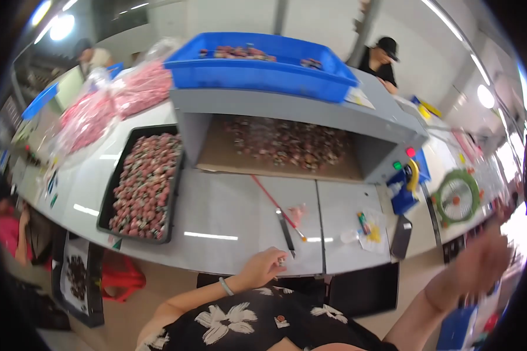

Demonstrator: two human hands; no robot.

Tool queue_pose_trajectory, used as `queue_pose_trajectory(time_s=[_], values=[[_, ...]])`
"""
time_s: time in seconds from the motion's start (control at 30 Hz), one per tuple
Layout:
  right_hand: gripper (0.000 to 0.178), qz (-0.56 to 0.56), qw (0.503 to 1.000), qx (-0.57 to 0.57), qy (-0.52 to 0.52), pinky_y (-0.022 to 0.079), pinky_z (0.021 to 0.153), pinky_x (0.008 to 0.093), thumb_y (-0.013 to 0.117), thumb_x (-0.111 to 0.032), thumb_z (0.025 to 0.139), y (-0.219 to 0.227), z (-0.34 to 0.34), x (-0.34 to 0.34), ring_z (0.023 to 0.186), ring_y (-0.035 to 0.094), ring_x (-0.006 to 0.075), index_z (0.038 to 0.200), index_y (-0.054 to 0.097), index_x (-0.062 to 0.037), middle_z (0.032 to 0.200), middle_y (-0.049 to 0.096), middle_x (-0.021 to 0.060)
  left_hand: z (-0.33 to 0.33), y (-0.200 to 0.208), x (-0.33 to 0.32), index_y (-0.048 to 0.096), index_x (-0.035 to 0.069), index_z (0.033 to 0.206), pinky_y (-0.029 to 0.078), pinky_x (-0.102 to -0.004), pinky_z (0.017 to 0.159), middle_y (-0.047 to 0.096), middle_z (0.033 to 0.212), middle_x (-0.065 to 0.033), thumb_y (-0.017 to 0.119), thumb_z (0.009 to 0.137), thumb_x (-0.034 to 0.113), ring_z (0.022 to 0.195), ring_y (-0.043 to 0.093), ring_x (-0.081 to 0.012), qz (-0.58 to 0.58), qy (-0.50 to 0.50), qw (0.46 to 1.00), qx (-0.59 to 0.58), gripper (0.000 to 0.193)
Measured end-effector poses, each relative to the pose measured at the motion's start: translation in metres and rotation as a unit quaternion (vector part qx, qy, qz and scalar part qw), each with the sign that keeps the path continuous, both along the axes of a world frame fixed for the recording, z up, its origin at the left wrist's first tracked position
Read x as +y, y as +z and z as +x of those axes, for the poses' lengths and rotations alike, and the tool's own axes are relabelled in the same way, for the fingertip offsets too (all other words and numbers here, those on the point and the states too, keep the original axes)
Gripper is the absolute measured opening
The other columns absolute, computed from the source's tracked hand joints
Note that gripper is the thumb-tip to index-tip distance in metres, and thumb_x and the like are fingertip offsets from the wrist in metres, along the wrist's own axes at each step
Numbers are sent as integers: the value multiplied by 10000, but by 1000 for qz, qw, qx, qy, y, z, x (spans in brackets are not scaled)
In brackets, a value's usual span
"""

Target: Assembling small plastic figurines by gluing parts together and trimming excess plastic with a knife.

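Note:
At the table's front edge, my left hand (262, 270) is closed, fingertips pinching a small pale and dark piece (281, 261). A grey band circles that wrist. Off to the right, my right hand (483, 263) is raised away from the table and smeared by motion, so its fingers cannot be made out. Just beyond my left hand lie a dark-bladed knife-like tool (286, 233) and a thin red-handled brush (269, 193). A black tray (173, 202) full of small pink and dark pieces stands to the left.
A grey box-like housing (287, 102) shelters a heap of similar pieces (293, 143). On top sits a blue tray (246, 79). At right are a phone (401, 237), a blue holder (403, 196) and a green fan (457, 199). Bags of pink material (93, 117) lie far left.

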State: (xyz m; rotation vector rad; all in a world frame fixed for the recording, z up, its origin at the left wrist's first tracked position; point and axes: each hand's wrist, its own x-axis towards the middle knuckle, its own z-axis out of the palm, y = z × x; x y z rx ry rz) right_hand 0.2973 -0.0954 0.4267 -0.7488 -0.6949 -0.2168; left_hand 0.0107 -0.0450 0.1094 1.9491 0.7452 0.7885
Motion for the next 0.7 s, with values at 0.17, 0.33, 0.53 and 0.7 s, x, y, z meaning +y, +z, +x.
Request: queue_pose_trajectory(time_s=[0.17, 0.33, 0.53, 0.7], values=[[269, -206, 977, -42, -17, 393, 611, 221, 410, -121, 901, -9, -48, -68, 635, 421, 112, 1157, 428, -41, 788, 499, 42, -14, -7, -4, 517, 53, 1029, 456, -291, 629, 542, 870, -77, 639, 762, 152, 724, 569, -200, 2, -48, 999, -14, 310], [219, -428, 898, -94, -42, 388, 635, 246, 412, -138, 892, -56, 24, -242, 662, 429, 154, 1091, 424, -49, 781, 496, 63, -19, -20, -8, 515, 52, 1023, 456, -279, 611, 543, 870, -73, 643, 756, 134, 699, 566, -188, 24, -35, 999, -27, 307], [184, -602, 790, -91, -78, 383, 658, 268, 412, -152, 885, -52, -4, -302, 689, 437, 190, 1041, 420, -56, 779, 494, 80, -8, -18, -19, 516, 46, 1003, 450, -264, 576, 535, 852, -71, 649, 744, 107, 655, 557, -170, 32, -10, 999, -9, 297], [167, -735, 660, -93, -123, 378, 679, 284, 412, -162, 880, -2, -135, -212, 713, 442, 215, 1013, 419, -61, 784, 494, 91, -21, -28, -7, 491, 38, 1019, 430, -326, 560, 535, 854, -96, 622, 764, 141, 615, 559, -224, 2, 7, 999, -47, 305]])
